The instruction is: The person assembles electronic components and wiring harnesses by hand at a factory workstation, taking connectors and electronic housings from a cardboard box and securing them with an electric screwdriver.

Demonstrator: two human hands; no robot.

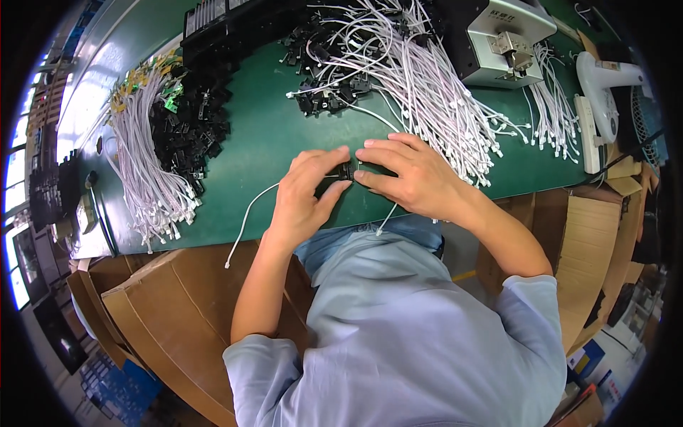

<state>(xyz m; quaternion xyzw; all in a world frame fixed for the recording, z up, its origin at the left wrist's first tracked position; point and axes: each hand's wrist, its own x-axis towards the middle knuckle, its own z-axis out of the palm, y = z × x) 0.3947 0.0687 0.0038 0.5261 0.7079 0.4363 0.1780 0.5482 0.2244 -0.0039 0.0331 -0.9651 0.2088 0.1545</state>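
Over the near edge of the green table, my left hand pinches a small black plastic housing between thumb and fingers. From the other side my right hand closes on the same piece, its fingertips against the housing's right end. One white cable with a small white connector at its end runs out past my left hand and hangs over the table edge. Another white cable end dangles below my right hand. My fingers hide how the cables join the housing.
White cables with white connectors lie in a big bundle at the back right, beside loose black housings. More black housings and a cable bundle are at left. A grey machine, a fan and cardboard boxes stand around.
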